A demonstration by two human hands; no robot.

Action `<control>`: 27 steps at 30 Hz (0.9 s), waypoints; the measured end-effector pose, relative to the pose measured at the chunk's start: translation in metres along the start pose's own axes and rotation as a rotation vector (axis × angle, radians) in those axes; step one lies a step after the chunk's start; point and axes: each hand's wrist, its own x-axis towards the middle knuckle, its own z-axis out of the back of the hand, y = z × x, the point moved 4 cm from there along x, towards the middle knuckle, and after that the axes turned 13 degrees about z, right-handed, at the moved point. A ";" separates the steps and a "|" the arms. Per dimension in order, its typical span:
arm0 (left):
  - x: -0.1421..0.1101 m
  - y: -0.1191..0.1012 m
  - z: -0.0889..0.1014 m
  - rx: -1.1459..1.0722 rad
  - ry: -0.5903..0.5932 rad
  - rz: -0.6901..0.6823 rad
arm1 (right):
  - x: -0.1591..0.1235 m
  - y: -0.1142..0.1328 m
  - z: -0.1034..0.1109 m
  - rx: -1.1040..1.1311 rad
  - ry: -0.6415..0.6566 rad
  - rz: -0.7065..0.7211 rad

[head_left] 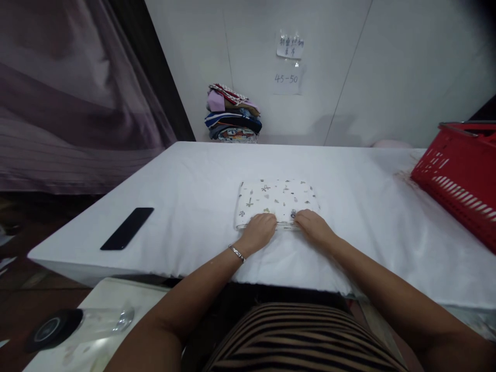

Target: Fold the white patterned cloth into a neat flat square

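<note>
A folded white cloth with small leaf prints [276,199] lies in the middle of the white-covered table [194,181]. My left hand [259,232], with a silver bracelet at the wrist, grips the cloth's near edge left of centre. My right hand [314,226] holds the same near edge just to the right. Both hands have their fingers curled over the edge, knuckles up.
A black phone [127,228] lies near the table's left edge. A red plastic basket [461,173] stands at the right. A stack of folded clothes [233,113] sits against the far wall. A lower surface near me carries a clear bottle with a black cap [77,323].
</note>
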 end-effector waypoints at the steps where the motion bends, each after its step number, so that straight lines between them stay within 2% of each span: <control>1: -0.001 -0.001 0.001 0.012 -0.016 -0.006 | -0.001 0.000 -0.001 -0.010 0.004 0.014; 4: -0.002 -0.001 0.003 0.044 -0.053 -0.017 | -0.005 0.000 -0.002 -0.016 0.021 0.049; 15: -0.001 0.001 0.009 0.064 0.015 -0.069 | -0.016 0.008 -0.002 0.023 -0.039 0.033; 21: 0.017 0.012 0.020 -0.086 -0.005 0.073 | -0.025 0.012 -0.005 0.059 -0.085 0.019; 24: 0.019 0.019 0.010 0.002 0.056 0.100 | -0.022 0.013 0.001 0.129 -0.095 -0.023; 27: 0.015 0.023 -0.003 0.069 0.124 0.137 | -0.008 0.008 0.012 0.212 -0.126 -0.117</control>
